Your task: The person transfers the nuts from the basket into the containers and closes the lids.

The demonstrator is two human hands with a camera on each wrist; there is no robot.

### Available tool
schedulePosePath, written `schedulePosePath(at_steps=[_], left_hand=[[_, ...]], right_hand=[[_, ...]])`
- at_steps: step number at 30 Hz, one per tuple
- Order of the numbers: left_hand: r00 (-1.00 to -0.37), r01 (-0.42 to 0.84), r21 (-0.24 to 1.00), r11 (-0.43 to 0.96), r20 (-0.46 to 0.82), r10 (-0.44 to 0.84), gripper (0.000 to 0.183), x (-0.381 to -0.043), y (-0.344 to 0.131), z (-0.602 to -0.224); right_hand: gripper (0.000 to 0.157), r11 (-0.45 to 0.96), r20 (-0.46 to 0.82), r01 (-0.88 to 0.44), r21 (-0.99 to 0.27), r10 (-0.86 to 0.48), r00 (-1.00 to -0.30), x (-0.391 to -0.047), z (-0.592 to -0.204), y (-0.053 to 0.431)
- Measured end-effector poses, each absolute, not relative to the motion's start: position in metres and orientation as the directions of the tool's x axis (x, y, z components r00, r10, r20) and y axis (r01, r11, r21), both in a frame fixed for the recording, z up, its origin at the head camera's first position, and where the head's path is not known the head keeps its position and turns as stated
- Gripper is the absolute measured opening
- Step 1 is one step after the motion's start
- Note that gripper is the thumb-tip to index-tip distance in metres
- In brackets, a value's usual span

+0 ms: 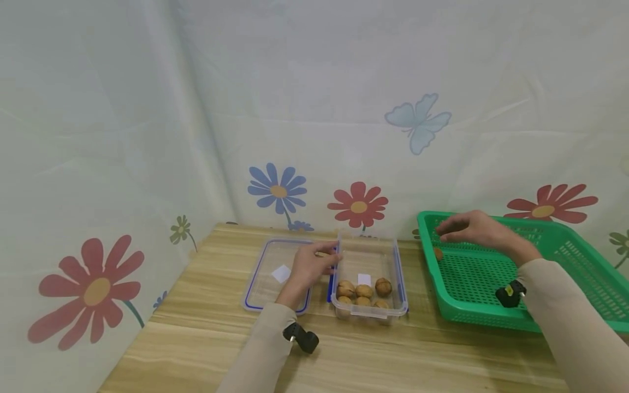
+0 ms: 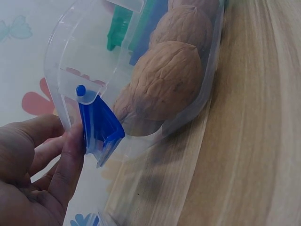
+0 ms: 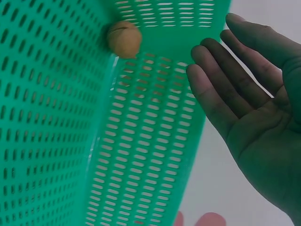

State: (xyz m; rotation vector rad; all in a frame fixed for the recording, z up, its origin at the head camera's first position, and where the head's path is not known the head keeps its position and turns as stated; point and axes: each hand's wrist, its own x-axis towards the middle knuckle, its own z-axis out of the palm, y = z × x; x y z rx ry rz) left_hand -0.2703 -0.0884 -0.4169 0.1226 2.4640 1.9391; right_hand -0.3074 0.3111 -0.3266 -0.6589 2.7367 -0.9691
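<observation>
My left hand (image 1: 313,263) pinches the left rim of a clear plastic food container (image 1: 400,273) with thumb and fingers, right beside a blue side latch (image 2: 98,127). Several walnuts (image 2: 169,80) lie inside, gathered at the near end, along with a small white paper (image 1: 364,279). Over the left part of a green plastic basket (image 1: 439,289), my right hand (image 1: 474,229) hovers with fingers loosely extended and holds nothing. One walnut (image 3: 124,39) sits in the basket's corner, a short way from the right fingertips.
Left of the container, its clear lid (image 1: 272,256) with a blue seal lies flat on the wooden table (image 1: 196,305), a white paper (image 1: 282,273) on it. A white curtain (image 1: 314,109) printed with flowers and a butterfly stands behind the table.
</observation>
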Motion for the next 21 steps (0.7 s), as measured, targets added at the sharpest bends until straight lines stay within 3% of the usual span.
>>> schedulePosePath(at_steps=[21], left_hand=[[-0.996, 0.063, 0.972, 0.229, 0.048, 0.069, 0.041, -0.27, -0.089, -0.416]], right_hand=[[0.033, 0.729, -0.086, -0.359, -0.583, -0.495, -0.864, -0.328, -0.357, 0.313]])
